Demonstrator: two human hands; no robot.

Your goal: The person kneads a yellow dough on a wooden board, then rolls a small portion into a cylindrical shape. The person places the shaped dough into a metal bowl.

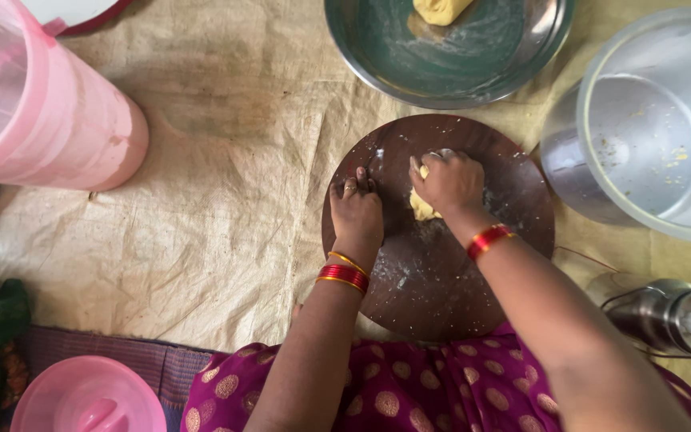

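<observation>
Head view looks down on a round dark wooden board [441, 272]. Right hand [449, 182] is curled narrowly over a yellow dough lump [421, 206] near the board's centre, hiding most of it. Left hand [356, 210] lies flat on the board's left part, holding nothing. Bare cloth [225, 200] lies open left of the board. Beyond it a steel plate [377, 48], and right of it a steel pot [649, 120], are both cut off.

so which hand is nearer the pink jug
Left. The left hand rests on the board's left side, toward the pink jug; the right hand presses dough farther right.
</observation>
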